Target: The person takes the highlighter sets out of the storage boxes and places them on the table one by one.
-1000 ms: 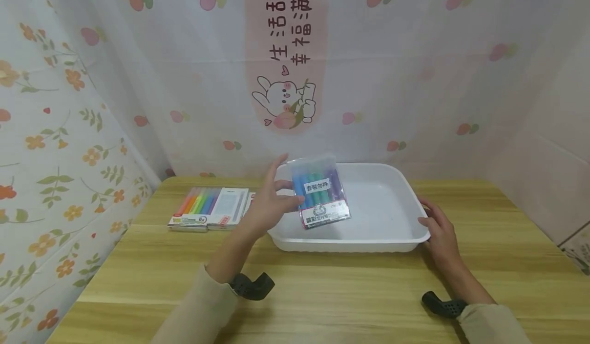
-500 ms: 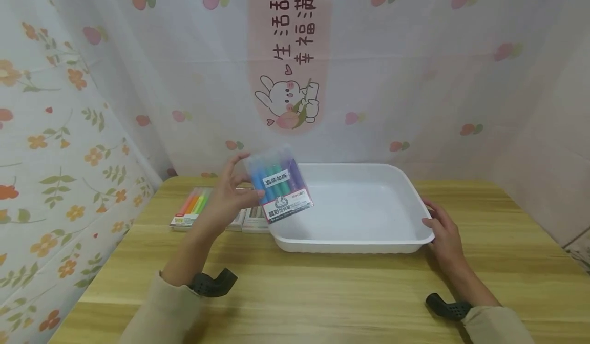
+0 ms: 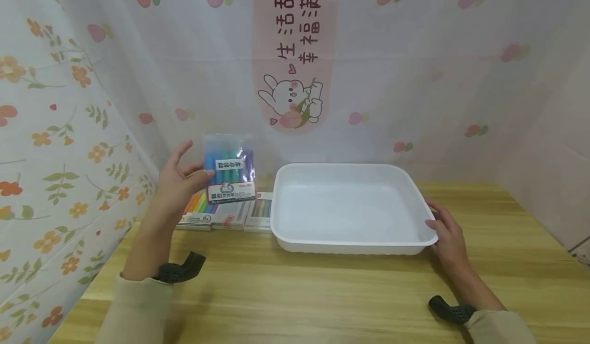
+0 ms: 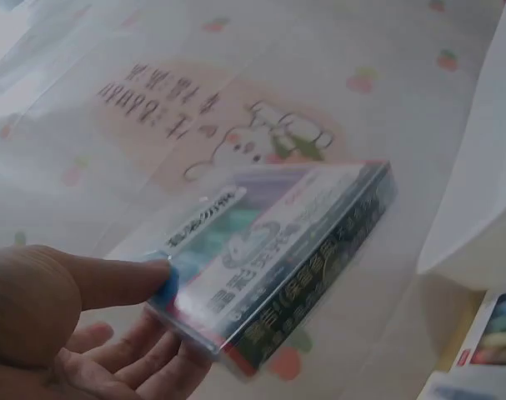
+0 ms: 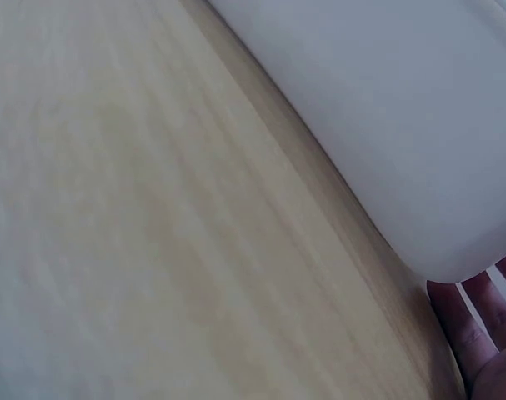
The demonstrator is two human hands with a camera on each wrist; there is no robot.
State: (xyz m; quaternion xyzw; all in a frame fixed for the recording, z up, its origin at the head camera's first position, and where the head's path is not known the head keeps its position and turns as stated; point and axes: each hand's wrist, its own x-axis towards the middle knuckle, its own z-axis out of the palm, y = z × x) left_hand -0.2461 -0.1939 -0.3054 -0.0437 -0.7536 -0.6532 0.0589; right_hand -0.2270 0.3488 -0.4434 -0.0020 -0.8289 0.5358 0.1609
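Note:
A clear pack of highlighters [image 3: 229, 167], blue, green and purple, is held up by my left hand [image 3: 177, 180] over the back left of the table. The thumb lies on the pack's front and the other fingers reach behind it; the left wrist view shows the pack [image 4: 261, 258] tilted, its dark printed end toward the camera. My right hand [image 3: 448, 236] grips the right side of a white tray [image 3: 350, 244], thumb at the rim. In the right wrist view, fingers [image 5: 478, 312] sit under the tray's corner [image 5: 436, 242].
Behind the held pack, several flat boxes lie in a row: a rainbow pen set [image 3: 195, 216], a pale box [image 3: 230, 216] and a box with muted colours [image 3: 259, 213] beside the tray. A printed curtain [image 3: 382, 78] hangs behind the wooden table [image 3: 322, 293].
My left hand has carried the highlighter pack leftward from over the tray to over the row of boxes, turning it more upright. The right hand stays on the tray.

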